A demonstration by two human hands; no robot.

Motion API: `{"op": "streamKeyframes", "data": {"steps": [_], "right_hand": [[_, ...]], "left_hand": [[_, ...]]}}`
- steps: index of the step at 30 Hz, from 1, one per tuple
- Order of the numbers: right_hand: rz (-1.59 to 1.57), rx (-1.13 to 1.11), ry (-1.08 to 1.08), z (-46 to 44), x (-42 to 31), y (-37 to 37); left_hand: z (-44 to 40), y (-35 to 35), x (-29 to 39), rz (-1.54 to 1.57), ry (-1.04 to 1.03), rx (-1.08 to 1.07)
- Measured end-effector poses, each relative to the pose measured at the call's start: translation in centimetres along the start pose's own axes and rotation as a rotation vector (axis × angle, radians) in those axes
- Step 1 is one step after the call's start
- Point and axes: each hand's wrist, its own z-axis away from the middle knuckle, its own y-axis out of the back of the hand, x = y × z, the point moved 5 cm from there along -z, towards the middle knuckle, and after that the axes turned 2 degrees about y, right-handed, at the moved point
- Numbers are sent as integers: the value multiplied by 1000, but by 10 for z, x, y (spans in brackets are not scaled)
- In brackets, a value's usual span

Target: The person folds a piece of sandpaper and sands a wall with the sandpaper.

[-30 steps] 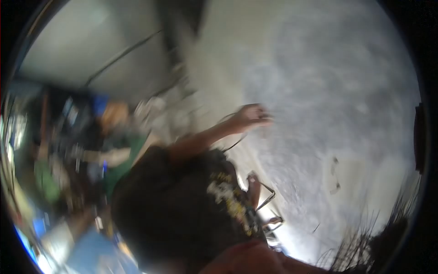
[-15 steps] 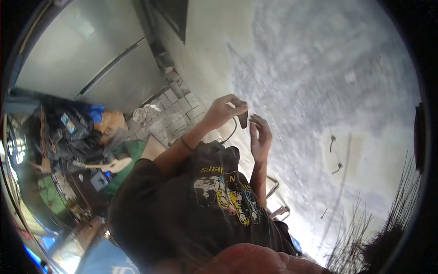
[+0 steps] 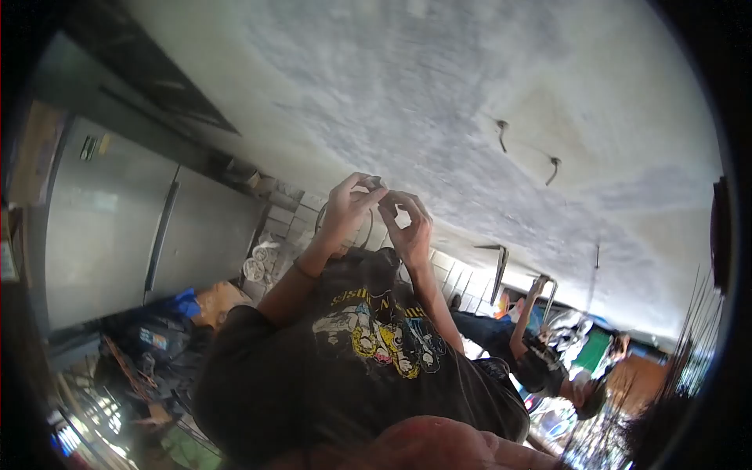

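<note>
My left hand is closed, its fingers and thumb pinching a small dark piece in front of my chest. Most of that piece is hidden by the fingers, and its kind is unclear. Right beside it, my right hand is curled with thumb and fingertips drawn together close to the left fingertips. Whether it also grips the dark piece cannot be made out. A thin dark cord curves down behind the hands. Beyond them stands a grey, smeared plaster wall.
Two bent wires stick out of the wall. A steel cabinet is at left, with white tubs on the tiled floor and dark bags below. Metal brackets jut out at right, near another person with a raised arm.
My view has swung right, bringing the other person into sight. My hands have come together, and the dark piece, which hung down from my left fingers, is now mostly covered.
</note>
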Motion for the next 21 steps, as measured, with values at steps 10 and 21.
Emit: {"op": "streamKeyframes", "data": {"steps": [10, 21], "right_hand": [[61, 224, -120, 30, 35, 52], [314, 815, -73, 10, 44, 190]], "left_hand": [[-9, -56, -24, 88, 85, -337], [-8, -86, -32, -172, 119, -463]]}}
